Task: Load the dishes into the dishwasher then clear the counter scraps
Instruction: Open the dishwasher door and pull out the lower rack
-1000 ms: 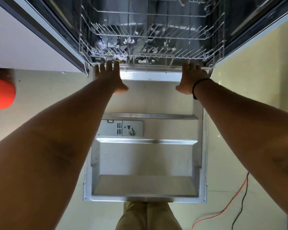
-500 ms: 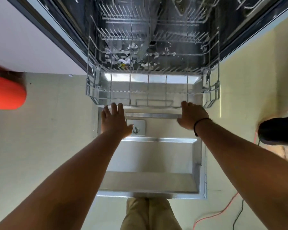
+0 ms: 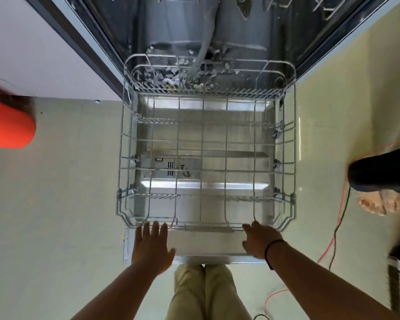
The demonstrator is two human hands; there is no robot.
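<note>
Wire rack at both hands' fingertips, left flat, right perhaps hooking its rim.

The grey wire dishwasher rack looks like smooth coated metal with a dull sheen. Beneath it the open brushed stainless-steel door panel shines brightly in patches. The pale green floor is smooth and glossy, and the beige trousers are matt cloth.
</note>
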